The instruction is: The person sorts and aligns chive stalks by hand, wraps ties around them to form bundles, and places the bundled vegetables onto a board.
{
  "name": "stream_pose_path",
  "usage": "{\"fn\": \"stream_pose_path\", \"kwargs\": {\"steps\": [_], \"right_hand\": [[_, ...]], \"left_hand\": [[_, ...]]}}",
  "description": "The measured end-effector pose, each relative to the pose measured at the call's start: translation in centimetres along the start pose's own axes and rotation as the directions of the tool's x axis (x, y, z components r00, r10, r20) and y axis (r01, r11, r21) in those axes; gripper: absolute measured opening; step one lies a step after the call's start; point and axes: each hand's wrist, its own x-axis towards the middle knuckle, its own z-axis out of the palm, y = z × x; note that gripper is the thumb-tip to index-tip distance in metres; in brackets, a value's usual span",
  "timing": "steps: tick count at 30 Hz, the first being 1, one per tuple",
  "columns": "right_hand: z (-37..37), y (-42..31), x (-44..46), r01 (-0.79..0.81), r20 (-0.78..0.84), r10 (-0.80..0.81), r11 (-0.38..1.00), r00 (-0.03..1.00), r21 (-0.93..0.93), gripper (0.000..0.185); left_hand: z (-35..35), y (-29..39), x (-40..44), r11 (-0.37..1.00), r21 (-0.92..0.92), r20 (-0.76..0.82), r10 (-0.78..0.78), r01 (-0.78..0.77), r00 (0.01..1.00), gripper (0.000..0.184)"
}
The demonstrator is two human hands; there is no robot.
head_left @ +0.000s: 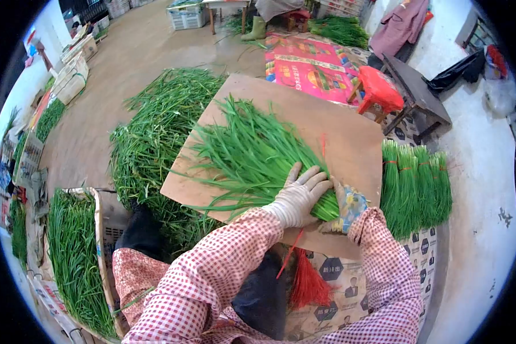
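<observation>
A loose bunch of garlic chives (258,149) lies on a brown board (350,137), leaf tips fanned to the upper left and stem ends at the lower right. My left hand (301,195), in a white glove, is laid across the stems and grips them, its thumb hidden. Against the stem ends rests my right hand (350,207), in a glove with a blue and yellow pattern, fingers stretched out and pressed flat. A red tie (290,252) runs beneath the bunch, its other end showing above it. Below the board's near edge hangs a bundle of red ties (311,281).
Several tied chive bunches (415,183) stand upright to the right. A heap of loose chives (155,132) lies left of the board, and a chive-filled crate (77,258) sits at lower left. Beyond are a red stool (379,90), a dark bench (415,92) and a pink mat (309,66).
</observation>
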Motion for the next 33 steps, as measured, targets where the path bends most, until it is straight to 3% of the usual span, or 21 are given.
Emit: {"fn": "stream_pose_path", "kwargs": {"steps": [2,4,6,8,10,12,13,15,16,18,20,21,22,24,26,27,30,31,33], "right_hand": [[-0.7,-0.7,0.3,-0.026,0.036,0.028,0.998,0.999,-0.058,0.122],[-1.2,-0.8,1.0,-0.096,0.101,0.093,0.995,0.991,0.021,0.118],[-1.4,-1.5,1.0,-0.108,0.056,0.108,0.994,0.993,-0.015,0.109],[-1.7,-1.6,1.0,-0.146,0.046,0.141,0.981,0.989,0.127,0.101],[0.1,-0.5,2.3,-0.147,0.044,0.144,0.985,0.989,0.095,0.097],[1.7,1.0,2.9,-0.075,-0.053,0.094,0.957,0.994,0.28,0.096],[1.5,1.0,2.9,-0.064,-0.093,0.089,0.968,0.992,0.242,0.093],[0.0,-0.4,2.1,-0.1,-0.064,0.12,0.963,0.991,0.252,0.091],[-0.8,-1.2,1.7,-0.132,-0.042,0.148,0.958,0.988,0.255,0.089],[0.4,-0.4,2.2,-0.087,-0.053,0.103,0.966,0.993,0.245,0.087],[-1.1,-1.9,1.7,-0.059,-0.087,0.075,0.984,0.993,0.171,0.083],[-1.1,-2.6,1.4,-0.11,-0.096,0.144,0.947,0.985,0.302,0.08],[-1.5,-2.6,1.3,-0.124,-0.082,0.146,0.965,0.986,0.23,0.075],[-1.9,-3.2,1.7,-0.117,-0.046,0.122,0.989,0.991,0.092,0.071],[-1.5,-4.3,3.3,-0.062,-0.052,0.065,0.997,0.997,0.05,0.071],[-1.4,-5.1,4.6,-0.033,-0.056,0.035,0.999,0.998,0.028,0.071],[-1.5,-6.8,7.2,-0.001,-0.056,0.001,1.0,0.998,-0.014,0.072],[-1.4,-7.2,7.6,-0.009,-0.056,0.008,1.0,0.998,-0.028,0.072],[-1.4,-7.8,8.0,-0.015,-0.065,0.011,0.998,0.998,-0.053,0.072]], "left_hand": [[0.0,-0.4,0.7,0.998,-0.051,0.021,-0.025,0.026,0.999,0.089],[-0.6,-0.9,1.3,0.998,-0.065,0.086,0.014,-0.009,0.996,0.087],[-1.6,-1.5,1.6,0.997,-0.08,0.123,0.016,-0.006,0.992,0.087],[-1.9,-2.0,1.2,0.997,0.059,0.112,0.038,-0.045,0.993,0.089],[-2.5,-2.7,-0.6,0.963,0.234,-0.038,-0.131,0.136,0.991,0.086],[-2.7,-4.1,-3.7,0.9,0.385,-0.324,-0.076,0.205,0.943,0.078],[-3.6,-3.3,-5.3,0.903,0.379,-0.314,-0.082,0.204,0.946,0.078],[-5.5,-1.6,-7.7,0.96,0.275,-0.261,0.018,0.057,0.965,0.069],[-5.2,-0.6,-8.0,0.989,0.15,-0.04,0.015,-0.008,0.999,0.059],[-3.3,2.0,-9.2,0.98,-0.049,0.015,0.196,-0.195,0.98,0.067],[-2.3,4.3,-10.1,0.991,-0.038,0.038,0.128,-0.126,0.991,0.08],[-2.3,4.6,-10.0,0.999,-0.043,0.256,0.039,-0.029,0.966,0.095],[-1.2,4.5,-10.0,0.998,-0.054,0.425,-0.015,0.042,0.905,0.102],[-0.2,3.9,-10.8,0.995,-0.035,0.362,0.1,-0.094,0.927,0.104],[0.9,3.7,-10.6,0.988,-0.156,0.317,0.041,0.01,0.947,0.096],[0.5,3.0,-10.8,0.962,-0.274,0.267,0.074,0.002,0.961,0.08],[5.1,2.5,-9.6,0.987,-0.085,0.054,0.141,-0.136,0.989,0.031],[2.9,1.8,-10.1,0.996,-0.062,0.048,0.07,-0.067,0.996,0.031],[-3.4,1.3,-11.1,0.969,-0.234,0.235,-0.021,0.077,0.972,0.033]]}}
